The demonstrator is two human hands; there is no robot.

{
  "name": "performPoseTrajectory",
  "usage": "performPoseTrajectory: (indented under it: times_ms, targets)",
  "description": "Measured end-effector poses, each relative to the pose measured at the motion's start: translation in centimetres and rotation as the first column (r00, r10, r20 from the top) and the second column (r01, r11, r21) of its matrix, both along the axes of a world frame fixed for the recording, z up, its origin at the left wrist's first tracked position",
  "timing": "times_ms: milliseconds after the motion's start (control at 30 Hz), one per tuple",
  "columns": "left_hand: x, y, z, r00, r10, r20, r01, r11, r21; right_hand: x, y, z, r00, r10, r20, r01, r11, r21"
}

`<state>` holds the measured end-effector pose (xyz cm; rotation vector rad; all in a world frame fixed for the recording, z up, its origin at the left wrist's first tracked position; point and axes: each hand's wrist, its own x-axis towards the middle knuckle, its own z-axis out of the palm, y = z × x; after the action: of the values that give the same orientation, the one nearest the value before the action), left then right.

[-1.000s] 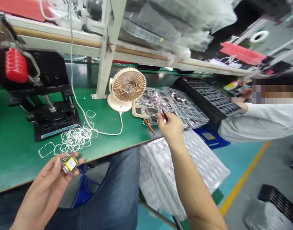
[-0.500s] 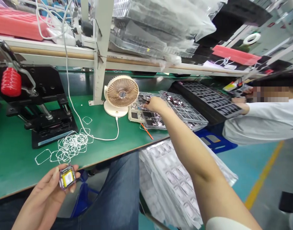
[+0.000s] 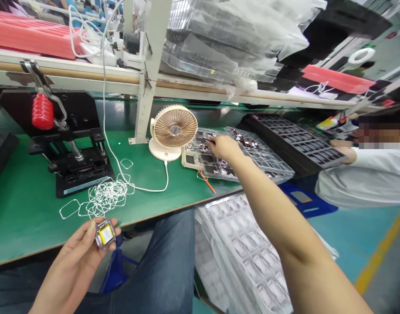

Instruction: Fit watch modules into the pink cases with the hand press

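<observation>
Low at the left, my left hand (image 3: pixel 77 257) is closed around the edges of a small square electronic device (image 3: pixel 105 234). Its upward face shows a white patch bordered in yellow inside a clear, purplish casing. Just above it on the bench lies a tangled heap of thin white ring gaskets (image 3: pixel 108 196). My right hand (image 3: pixel 224 147) reaches far forward over a clear plastic tray (image 3: pixel 219 172) of small parts. Its fingers pinch a thin dark tool (image 3: pixel 212 141), perhaps tweezers; the grip is partly hidden.
A cream fan (image 3: pixel 175 128) stands left of the tray, its white cable (image 3: pixel 147 190) crossing the green bench. At left is a black press (image 3: pixel 76 152) with a red handle. An orange stick (image 3: pixel 207 182) lies near the edge. At right, a co-worker's sleeve (image 3: pixel 379 174) is beside a black tray (image 3: pixel 304 139).
The view has shifted, so the bench things appear farther right. My left hand still holds the device; my right hand remains over the parts tray with the dark tool.
</observation>
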<state>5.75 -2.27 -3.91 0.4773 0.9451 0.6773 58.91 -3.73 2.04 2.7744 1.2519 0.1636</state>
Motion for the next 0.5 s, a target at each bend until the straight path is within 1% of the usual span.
performPoseTrajectory:
  times_ms: [67, 133, 200, 267, 300, 333, 367, 400, 433, 467, 500]
  targets:
    - [0.2, 0.0, -0.1, 1.000, 0.028, 0.003, -0.028, 1.000, 0.002, -0.6, -0.6, 0.8, 1.000, 0.023, 0.022, -0.025, 0.996, 0.090]
    - [0.7, 0.0, 0.0, 0.997, 0.070, 0.034, -0.070, 0.997, 0.010, -2.4, -1.2, 1.6, 0.998, 0.046, 0.040, -0.053, 0.976, 0.209]
    - [1.5, 0.0, 0.1, 0.988, 0.108, 0.111, -0.112, 0.993, 0.030, -5.9, -2.0, 2.1, 0.996, 0.065, 0.057, -0.081, 0.935, 0.344]
    - [2.4, 0.1, 0.2, 0.971, 0.129, 0.201, -0.144, 0.988, 0.059, -11.1, -3.0, 1.6, 0.991, 0.121, 0.051, -0.131, 0.857, 0.499]
    - [2.8, 0.1, 0.1, 0.961, 0.139, 0.240, -0.160, 0.985, 0.070, -14.3, -3.7, 1.1, 0.981, 0.185, 0.049, -0.178, 0.786, 0.592]
    - [3.2, 0.2, 0.0, 0.950, 0.151, 0.272, -0.178, 0.981, 0.079, -17.7, -4.4, 0.3, 0.934, 0.356, -0.007, -0.232, 0.624, 0.747]
    - [3.4, 0.3, -0.1, 0.940, 0.164, 0.299, -0.198, 0.976, 0.086, -21.3, -5.0, -0.6, 0.836, 0.542, -0.082, -0.239, 0.494, 0.836]
    - [3.6, 0.3, -0.1, 0.930, 0.179, 0.322, -0.219, 0.971, 0.092, -24.8, -5.6, -1.6, 0.711, 0.689, -0.140, -0.237, 0.423, 0.875]
    - [3.7, 0.2, -0.2, 0.921, 0.191, 0.340, -0.237, 0.967, 0.097, -28.1, -5.9, -2.8, 0.615, 0.767, -0.182, -0.201, 0.376, 0.905]
    - [3.8, 0.2, -0.2, 0.914, 0.198, 0.353, -0.248, 0.963, 0.103, -31.0, -6.0, -3.9, 0.543, 0.809, -0.223, -0.131, 0.344, 0.930]
    - [3.7, 0.1, -0.1, 0.911, 0.196, 0.363, -0.251, 0.962, 0.110, -33.5, -6.0, -5.0, 0.490, 0.831, -0.262, -0.062, 0.333, 0.941]
